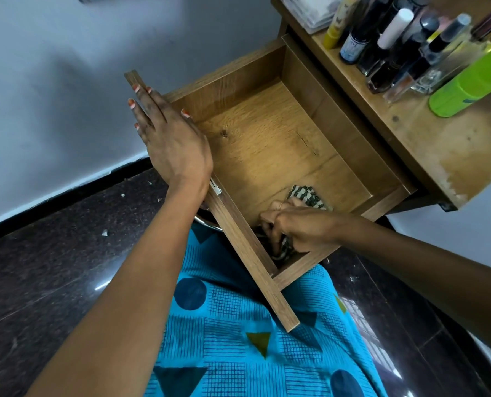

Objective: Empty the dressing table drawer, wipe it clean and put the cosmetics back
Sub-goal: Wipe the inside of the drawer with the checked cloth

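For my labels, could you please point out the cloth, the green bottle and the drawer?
cloth [306, 196], head view, striped fold
green bottle [468, 85], head view, body
drawer [255, 144], head view, bare floor

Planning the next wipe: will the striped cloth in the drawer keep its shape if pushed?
Probably not: the cloth looks soft, bunched under the right hand. Thin folds suggest lightness; it may drag on the wooden drawer.

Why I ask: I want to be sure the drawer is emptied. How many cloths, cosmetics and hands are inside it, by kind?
Cloths: 1, the striped cloth, gripped by the right hand.
Cosmetics: 0 in the drawer; the bottles stand on the table top.
Hands: 1, the right; the left hand rests on the drawer front.
Total: 2.
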The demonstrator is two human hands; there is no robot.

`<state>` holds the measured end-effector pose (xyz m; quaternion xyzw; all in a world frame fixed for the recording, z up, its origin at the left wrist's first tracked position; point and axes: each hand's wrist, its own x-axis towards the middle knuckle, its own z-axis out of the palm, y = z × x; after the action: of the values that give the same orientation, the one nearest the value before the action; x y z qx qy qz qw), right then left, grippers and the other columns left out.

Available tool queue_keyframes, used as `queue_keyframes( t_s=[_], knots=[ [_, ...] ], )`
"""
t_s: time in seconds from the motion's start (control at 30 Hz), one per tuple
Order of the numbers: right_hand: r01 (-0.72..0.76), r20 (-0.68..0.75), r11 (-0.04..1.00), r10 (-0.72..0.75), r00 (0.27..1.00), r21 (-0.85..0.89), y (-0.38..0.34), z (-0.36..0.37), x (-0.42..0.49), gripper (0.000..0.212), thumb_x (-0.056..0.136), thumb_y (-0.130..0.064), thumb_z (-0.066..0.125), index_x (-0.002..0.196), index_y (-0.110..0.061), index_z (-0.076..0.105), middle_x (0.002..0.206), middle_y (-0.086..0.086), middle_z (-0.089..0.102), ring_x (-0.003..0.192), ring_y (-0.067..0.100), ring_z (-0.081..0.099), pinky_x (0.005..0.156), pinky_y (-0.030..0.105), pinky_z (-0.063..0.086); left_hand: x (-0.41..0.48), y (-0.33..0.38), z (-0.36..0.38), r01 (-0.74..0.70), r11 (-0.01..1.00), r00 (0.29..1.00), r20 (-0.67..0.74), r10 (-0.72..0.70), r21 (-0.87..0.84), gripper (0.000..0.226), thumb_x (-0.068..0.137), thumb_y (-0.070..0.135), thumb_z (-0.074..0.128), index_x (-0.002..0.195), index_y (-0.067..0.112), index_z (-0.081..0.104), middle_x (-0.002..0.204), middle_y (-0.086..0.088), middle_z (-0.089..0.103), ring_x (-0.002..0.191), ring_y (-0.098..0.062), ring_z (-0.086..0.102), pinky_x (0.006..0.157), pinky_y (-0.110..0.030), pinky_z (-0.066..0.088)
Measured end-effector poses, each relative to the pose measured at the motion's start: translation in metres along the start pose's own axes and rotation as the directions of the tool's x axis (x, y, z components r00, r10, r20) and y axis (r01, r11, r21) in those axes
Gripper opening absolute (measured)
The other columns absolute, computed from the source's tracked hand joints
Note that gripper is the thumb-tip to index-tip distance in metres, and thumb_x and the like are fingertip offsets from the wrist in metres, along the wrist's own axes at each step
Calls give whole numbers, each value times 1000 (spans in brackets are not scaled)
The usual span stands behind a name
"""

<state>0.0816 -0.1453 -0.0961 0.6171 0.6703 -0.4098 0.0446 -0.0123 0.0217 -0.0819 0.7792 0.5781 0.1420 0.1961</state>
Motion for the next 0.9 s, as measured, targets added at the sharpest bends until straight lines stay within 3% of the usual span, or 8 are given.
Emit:
queue_keyframes(
  t_s=[0.1, 0.2, 0.37, 0.5, 0.67, 0.77, 0.9],
  knots=[
    [-8, 76, 999, 11, 997, -40, -4, -7, 4, 38, 75, 10, 51, 94, -17, 70, 100, -8, 39, 108, 7, 27, 85, 27, 13, 0, 0, 0, 2, 1000, 1000, 0, -2, 7, 52, 99, 16, 23, 145, 0, 3, 155, -14, -3, 144, -29, -3, 118, -38, 4],
    [34, 87, 986, -20, 996, -163, -4, -7, 5, 33, 80, 4, 53, 99, -18, 68, 118, -3, 44, 119, 14, 28, 100, 36, 17, 1, 1, -1, 5, 1000, 1000, 2, -5, 3, 52, 99, 15, 23, 145, 0, 3, 156, -14, -3, 144, -29, -3, 118, -37, 4],
    [21, 103, 949, 12, 995, -316, 6, -17, -6, 31, 83, -7, 57, 106, -26, 64, 127, -11, 40, 127, 11, 23, 113, 43, 13, -1, 1, -1, -2, 1000, 1000, -3, 2, -1, 52, 99, 15, 22, 145, 0, 3, 156, -14, -3, 144, -29, -4, 118, -36, 3],
    [-32, 113, 946, 72, 991, -322, 13, -22, -16, 36, 82, -9, 58, 106, -35, 64, 117, -13, 37, 122, 7, 21, 107, 39, 20, -1, 1, -1, -3, 1000, 1000, -6, 3, -2, 52, 99, 17, 22, 145, 1, 2, 156, -13, -3, 144, -28, -4, 118, -35, 3],
    [-23, 86, 988, 36, 996, -154, 3, -8, -5, 29, 84, -10, 57, 104, -28, 66, 105, -11, 38, 102, -1, 18, 96, 31, 18, -1, 0, 0, 5, 1000, 1000, -8, -5, -6, 52, 100, 18, 22, 145, 1, 2, 156, -12, -3, 144, -27, -4, 118, -35, 3],
    [-17, 54, 990, 25, 998, -142, -4, -1, 3, 35, 77, 4, 50, 101, -16, 67, 110, -2, 44, 107, 9, 29, 90, 31, 21, -2, 0, -1, 4, 1000, 1000, -15, -4, -6, 52, 99, 17, 23, 145, 1, 4, 156, -13, -2, 144, -28, -3, 117, -35, 3],
    [-50, 41, 990, 55, 998, -133, -4, -2, 0, 34, 81, 2, 53, 105, -19, 65, 103, -7, 42, 113, 9, 31, 95, 31, 23, -1, 0, 0, -1, 1000, 1000, -13, 1, -1, 52, 99, 17, 22, 145, 1, 4, 156, -13, -2, 144, -28, -2, 118, -36, 4]
  ],
)
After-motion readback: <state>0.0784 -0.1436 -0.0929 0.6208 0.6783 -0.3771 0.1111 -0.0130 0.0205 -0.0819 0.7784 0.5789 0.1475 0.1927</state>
